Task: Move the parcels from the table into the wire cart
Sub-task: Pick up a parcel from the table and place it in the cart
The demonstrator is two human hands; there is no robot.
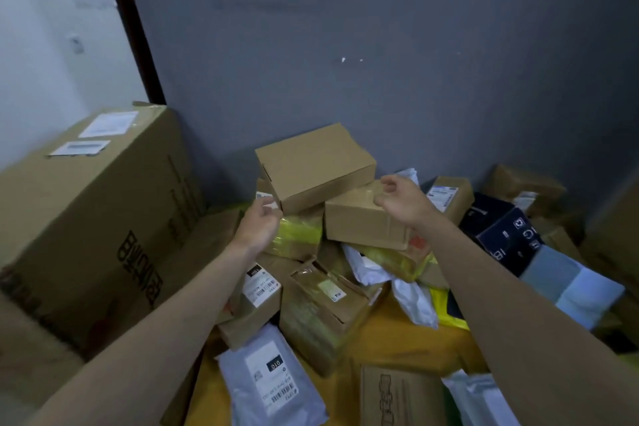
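Only "010" reads clearly — on the grey mailer's label (275, 379).

A grey mailer bag (273, 384) reads "010"; a taped box (321, 301) reads "2".

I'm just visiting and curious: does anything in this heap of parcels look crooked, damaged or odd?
Yes. The plain top box sits tilted on the heap, one corner overhanging beside the left hand. The taped box lower down looks crumpled and lies askew. Nothing looks spilled. The right hand hovers, holding nothing.
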